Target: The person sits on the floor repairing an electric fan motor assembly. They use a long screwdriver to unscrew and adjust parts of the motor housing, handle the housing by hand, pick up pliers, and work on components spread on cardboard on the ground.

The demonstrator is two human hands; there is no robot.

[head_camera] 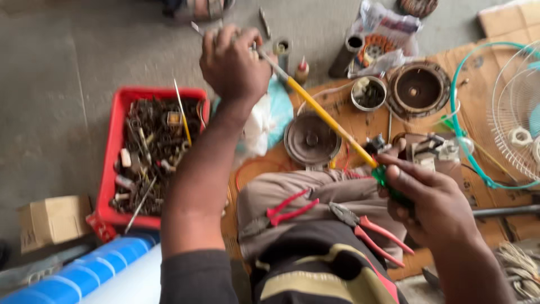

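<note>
Two hands on one long screwdriver (326,115) with yellow shaft and green handle, held diagonally over the lap. Right hand (433,202) clamped around the green handle, near right. Left hand (233,62) fisted on the metal tip end, far centre, above a red crate (112,146) of rusty bolts and parts at left. Two red-handled pliers (365,225) lie on the person's knee. Round motor cover (311,139) on cardboard (495,197) just beyond the knee; second round housing (418,88) far right. Fan guard (514,112) at right edge. Small cardboard box (53,219) near left.
</note>
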